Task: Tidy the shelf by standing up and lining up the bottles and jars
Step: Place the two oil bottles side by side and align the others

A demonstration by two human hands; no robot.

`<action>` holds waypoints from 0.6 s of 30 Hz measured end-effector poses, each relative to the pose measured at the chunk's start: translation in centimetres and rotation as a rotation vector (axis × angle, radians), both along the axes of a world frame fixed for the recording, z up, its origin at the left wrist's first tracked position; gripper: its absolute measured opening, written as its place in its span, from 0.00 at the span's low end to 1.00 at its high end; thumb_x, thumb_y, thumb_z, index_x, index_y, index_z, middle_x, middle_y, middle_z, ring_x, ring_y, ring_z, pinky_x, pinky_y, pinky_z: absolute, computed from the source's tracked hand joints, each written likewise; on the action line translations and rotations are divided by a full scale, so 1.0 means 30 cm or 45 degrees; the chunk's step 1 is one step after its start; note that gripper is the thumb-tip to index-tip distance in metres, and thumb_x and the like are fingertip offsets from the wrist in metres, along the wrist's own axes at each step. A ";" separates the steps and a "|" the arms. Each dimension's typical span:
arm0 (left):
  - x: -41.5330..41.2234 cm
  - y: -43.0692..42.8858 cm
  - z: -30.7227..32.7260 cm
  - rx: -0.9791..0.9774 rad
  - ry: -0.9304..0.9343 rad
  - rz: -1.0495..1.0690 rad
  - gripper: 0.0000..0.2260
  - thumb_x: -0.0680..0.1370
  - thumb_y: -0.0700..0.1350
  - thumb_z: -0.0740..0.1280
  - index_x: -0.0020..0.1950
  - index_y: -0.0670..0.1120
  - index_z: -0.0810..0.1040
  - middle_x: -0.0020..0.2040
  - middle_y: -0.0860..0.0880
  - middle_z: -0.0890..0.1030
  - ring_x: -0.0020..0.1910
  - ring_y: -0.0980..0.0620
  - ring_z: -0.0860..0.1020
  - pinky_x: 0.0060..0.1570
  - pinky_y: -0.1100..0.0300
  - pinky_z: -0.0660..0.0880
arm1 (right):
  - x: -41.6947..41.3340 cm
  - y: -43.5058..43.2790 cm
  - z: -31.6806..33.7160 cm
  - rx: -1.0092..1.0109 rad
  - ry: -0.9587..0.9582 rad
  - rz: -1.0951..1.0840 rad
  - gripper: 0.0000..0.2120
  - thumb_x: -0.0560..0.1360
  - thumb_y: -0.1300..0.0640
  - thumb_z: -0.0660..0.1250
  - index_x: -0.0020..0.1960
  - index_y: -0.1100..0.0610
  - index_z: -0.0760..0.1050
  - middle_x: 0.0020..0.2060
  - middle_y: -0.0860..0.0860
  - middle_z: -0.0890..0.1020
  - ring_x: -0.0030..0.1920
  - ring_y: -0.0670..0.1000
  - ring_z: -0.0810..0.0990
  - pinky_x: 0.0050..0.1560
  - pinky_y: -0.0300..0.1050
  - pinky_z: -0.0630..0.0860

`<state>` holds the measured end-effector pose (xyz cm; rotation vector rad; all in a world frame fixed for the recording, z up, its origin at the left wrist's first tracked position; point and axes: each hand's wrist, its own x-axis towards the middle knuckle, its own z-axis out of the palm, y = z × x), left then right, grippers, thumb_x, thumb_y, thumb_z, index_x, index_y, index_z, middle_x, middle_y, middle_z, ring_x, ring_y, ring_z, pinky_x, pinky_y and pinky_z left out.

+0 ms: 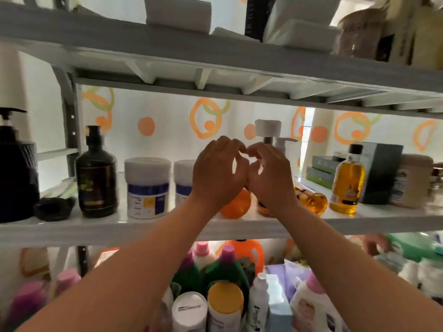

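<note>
My left hand [217, 173] and my right hand [271, 173] are raised together at the middle shelf [119, 226], fingers curled and fingertips meeting. Just below and behind them stands an orange bottle [236, 203]; its top is hidden by my hands, and I cannot tell whether they grip it. An amber bottle [311, 200] lies on its side to the right. Upright on the shelf are a yellow oil bottle [347, 183], a dark brown bottle [97, 173], a black pump bottle [16, 168], two white jars [147, 188] and a white pump bottle [268, 130] at the back.
A black lid-like object [54, 208] lies at the shelf front left. Boxes [381, 173] and a beige jar [412, 180] stand at the right. The shelf above [215, 58] hangs low. The lower shelf is crowded with several bottles [225, 300].
</note>
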<state>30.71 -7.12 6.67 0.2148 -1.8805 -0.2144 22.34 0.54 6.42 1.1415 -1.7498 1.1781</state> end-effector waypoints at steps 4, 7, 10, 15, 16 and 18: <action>-0.116 0.172 -0.020 0.121 -0.147 -0.227 0.25 0.73 0.57 0.48 0.55 0.47 0.79 0.51 0.49 0.81 0.51 0.50 0.78 0.50 0.55 0.75 | -0.112 0.143 -0.006 0.010 -0.012 -0.109 0.07 0.70 0.62 0.69 0.49 0.59 0.78 0.45 0.53 0.83 0.47 0.53 0.77 0.45 0.34 0.65; -0.220 0.264 -0.049 0.180 -0.217 -0.343 0.20 0.76 0.57 0.53 0.56 0.48 0.78 0.53 0.48 0.81 0.53 0.48 0.78 0.54 0.52 0.74 | -0.204 0.252 -0.030 -0.006 -0.088 -0.230 0.08 0.69 0.65 0.69 0.46 0.56 0.76 0.43 0.51 0.81 0.46 0.53 0.77 0.45 0.38 0.68; -0.314 0.341 -0.066 0.246 -0.330 -0.450 0.13 0.79 0.48 0.59 0.59 0.46 0.77 0.56 0.46 0.81 0.55 0.48 0.78 0.55 0.59 0.69 | -0.279 0.346 -0.064 -0.060 -0.214 -0.312 0.08 0.69 0.65 0.67 0.47 0.57 0.76 0.44 0.53 0.80 0.47 0.54 0.78 0.49 0.48 0.75; -0.464 0.421 -0.105 0.413 -0.576 -0.479 0.23 0.76 0.51 0.50 0.61 0.42 0.76 0.60 0.41 0.78 0.61 0.43 0.75 0.62 0.53 0.68 | -0.389 0.437 -0.119 0.085 -0.568 -0.312 0.15 0.74 0.55 0.68 0.58 0.58 0.74 0.54 0.55 0.79 0.51 0.51 0.77 0.50 0.42 0.72; -0.479 0.429 -0.114 0.442 -0.579 -0.471 0.25 0.73 0.51 0.48 0.57 0.41 0.77 0.58 0.40 0.79 0.60 0.42 0.75 0.60 0.52 0.69 | -0.408 0.437 -0.132 0.150 -0.617 -0.307 0.17 0.74 0.53 0.68 0.61 0.58 0.72 0.56 0.56 0.79 0.53 0.53 0.77 0.52 0.43 0.73; -0.505 0.431 -0.137 0.488 -0.580 -0.467 0.28 0.72 0.51 0.46 0.60 0.40 0.76 0.61 0.39 0.77 0.63 0.41 0.73 0.63 0.51 0.68 | -0.430 0.425 -0.155 0.252 -0.644 -0.287 0.19 0.74 0.53 0.68 0.64 0.57 0.71 0.59 0.56 0.79 0.58 0.55 0.77 0.56 0.45 0.74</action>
